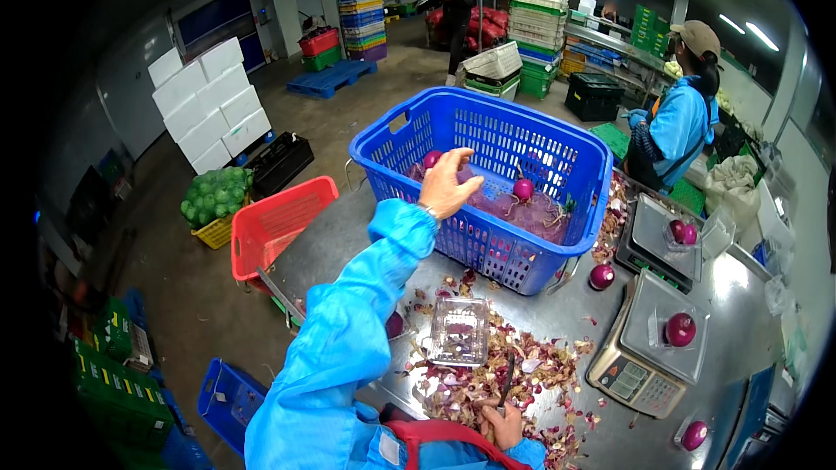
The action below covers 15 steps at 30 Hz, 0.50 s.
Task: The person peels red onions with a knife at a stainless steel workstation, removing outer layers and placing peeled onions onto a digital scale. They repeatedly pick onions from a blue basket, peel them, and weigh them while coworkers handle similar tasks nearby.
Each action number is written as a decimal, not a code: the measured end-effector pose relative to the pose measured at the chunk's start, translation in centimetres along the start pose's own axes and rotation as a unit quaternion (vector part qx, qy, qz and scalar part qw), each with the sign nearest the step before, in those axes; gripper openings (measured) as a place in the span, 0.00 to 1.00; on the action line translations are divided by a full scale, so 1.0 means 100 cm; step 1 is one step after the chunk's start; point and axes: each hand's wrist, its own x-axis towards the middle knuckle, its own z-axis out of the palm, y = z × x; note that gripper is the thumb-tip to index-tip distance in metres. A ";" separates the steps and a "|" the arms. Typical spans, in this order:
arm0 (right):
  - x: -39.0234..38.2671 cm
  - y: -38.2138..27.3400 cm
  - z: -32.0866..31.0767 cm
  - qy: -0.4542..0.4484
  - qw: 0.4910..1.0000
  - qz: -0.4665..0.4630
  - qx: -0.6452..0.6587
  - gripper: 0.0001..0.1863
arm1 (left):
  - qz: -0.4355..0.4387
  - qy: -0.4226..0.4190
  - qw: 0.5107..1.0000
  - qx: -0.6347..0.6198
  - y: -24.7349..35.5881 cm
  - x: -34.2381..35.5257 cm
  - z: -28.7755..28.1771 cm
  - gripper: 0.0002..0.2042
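Metal bench, strewn with papery skins at the lower centre of the frame, is backed by a dim warehouse. Judging by that litter, a good share of skin has been stripped. Two purple onions are held in a clear tray on the far scale, and one onion is held on the near scale. Another, apparently trimmed, is left loose on the bench. Two more onions, one at mid-frame, are left in the blue basket with reddish net-like material. No onion can be made out in the clear box below it. Over the basket, the left hand is held with fingers spread and curved beside an onion; contact cannot be told. At the bottom, a knife is gripped in the curled fingers of the right hand.
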 end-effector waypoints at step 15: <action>0.001 0.010 0.017 0.080 0.996 -0.048 0.008 0.09 | -0.113 -0.117 0.965 0.208 -0.024 0.008 0.031 0.31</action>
